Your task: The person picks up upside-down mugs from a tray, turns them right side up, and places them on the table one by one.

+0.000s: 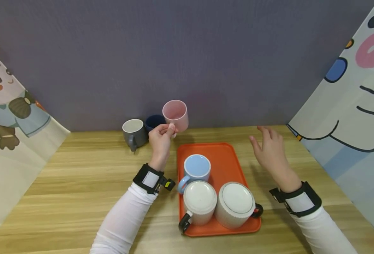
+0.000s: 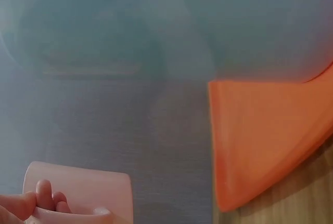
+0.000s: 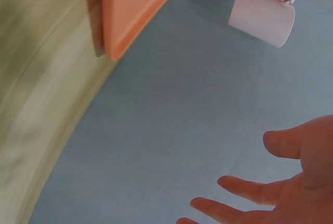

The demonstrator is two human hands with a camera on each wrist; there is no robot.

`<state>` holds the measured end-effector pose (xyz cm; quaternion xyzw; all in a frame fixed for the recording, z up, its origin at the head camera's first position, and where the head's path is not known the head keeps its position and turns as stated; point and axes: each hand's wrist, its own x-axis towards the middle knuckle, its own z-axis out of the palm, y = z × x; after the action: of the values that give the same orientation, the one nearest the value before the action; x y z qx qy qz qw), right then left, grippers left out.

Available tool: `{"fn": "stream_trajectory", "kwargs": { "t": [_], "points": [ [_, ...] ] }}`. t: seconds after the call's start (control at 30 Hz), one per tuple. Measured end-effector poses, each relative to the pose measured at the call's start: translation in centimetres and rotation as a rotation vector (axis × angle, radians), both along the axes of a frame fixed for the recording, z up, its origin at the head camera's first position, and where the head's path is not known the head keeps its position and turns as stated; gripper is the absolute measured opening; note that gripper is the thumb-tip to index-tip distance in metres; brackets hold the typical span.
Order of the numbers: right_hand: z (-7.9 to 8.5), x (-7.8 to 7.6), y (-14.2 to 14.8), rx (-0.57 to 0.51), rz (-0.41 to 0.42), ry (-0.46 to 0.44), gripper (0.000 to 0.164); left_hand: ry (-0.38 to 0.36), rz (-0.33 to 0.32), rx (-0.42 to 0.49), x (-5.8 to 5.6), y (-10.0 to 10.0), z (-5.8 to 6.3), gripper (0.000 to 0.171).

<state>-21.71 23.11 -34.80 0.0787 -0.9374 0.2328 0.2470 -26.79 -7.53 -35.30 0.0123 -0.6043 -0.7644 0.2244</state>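
Observation:
A pink mug point(image 1: 176, 113) hangs raised near the back wall, mouth up in the head view. My left hand point(image 1: 162, 141) pinches it by its handle, as the right wrist view shows, where the mug point(image 3: 263, 16) is tilted. In the left wrist view fingers point(image 2: 46, 195) pass through the handle. My right hand point(image 1: 271, 150) hovers at the right of the orange tray point(image 1: 226, 155), fingers spread, holding nothing. On the tray, a light blue mug point(image 1: 197, 167) and two whitish mugs, one left point(image 1: 200, 199) and one right point(image 1: 236, 203) with black handles, stand upside down.
A grey mug point(image 1: 134, 132) and a dark blue cup point(image 1: 155, 120) stand at the back of the wooden table point(image 1: 78, 183), left of the tray. A grey wall point(image 1: 187, 53) rises behind the table's back edge. Cartoon-printed panels point(image 1: 358, 106) flank both sides.

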Motion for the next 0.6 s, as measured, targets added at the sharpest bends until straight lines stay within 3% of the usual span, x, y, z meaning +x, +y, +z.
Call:
{"fn": "stream_trajectory", "kwargs": {
  "t": [0.33, 0.6],
  "points": [
    [-0.9, 0.2, 0.6, 0.022, -0.016, 0.026, 0.045, -0.055, 0.003, 0.016, -0.8, 0.1, -1.2, 0.010],
    [-1.6, 0.6, 1.0, 0.034, -0.063, -0.065, 0.048, -0.088, 0.010, 0.014, -1.2, 0.1, -2.0, 0.007]
  ]
}}
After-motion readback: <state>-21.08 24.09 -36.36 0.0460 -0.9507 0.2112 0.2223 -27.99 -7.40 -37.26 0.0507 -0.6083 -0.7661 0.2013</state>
